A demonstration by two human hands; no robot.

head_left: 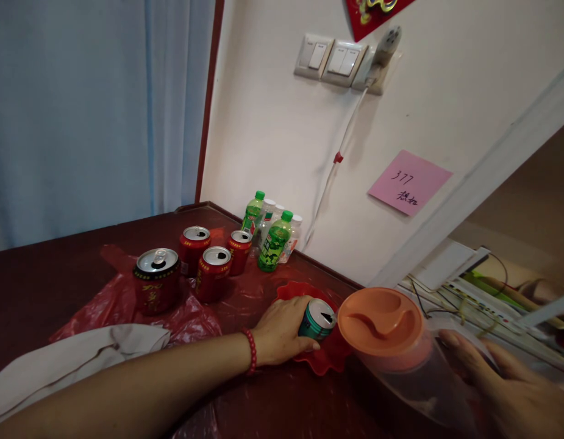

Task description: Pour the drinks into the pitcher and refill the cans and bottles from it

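My left hand [284, 329], with a red bead bracelet at the wrist, is wrapped round a green-and-silver drink can [319, 320]. The can's tab opening is dark and faces up toward the right. Under it lies a red dish with a wavy rim [335, 360]. At the right, my right hand [505, 384] grips the handle of a clear plastic pitcher [414, 384] with an orange lid [382, 320]. The pitcher is tilted left, its lid's edge close to the can's top; whether they touch I cannot tell.
Several red cans [214, 274] stand left on a red plastic bag [103, 299]. Green-capped bottles [275, 242] and clear bottles line the wall. A white cloth [80, 366] lies at lower left. A white cord [330, 177] hangs from the socket. Shelves [474, 305] with cables are at right.
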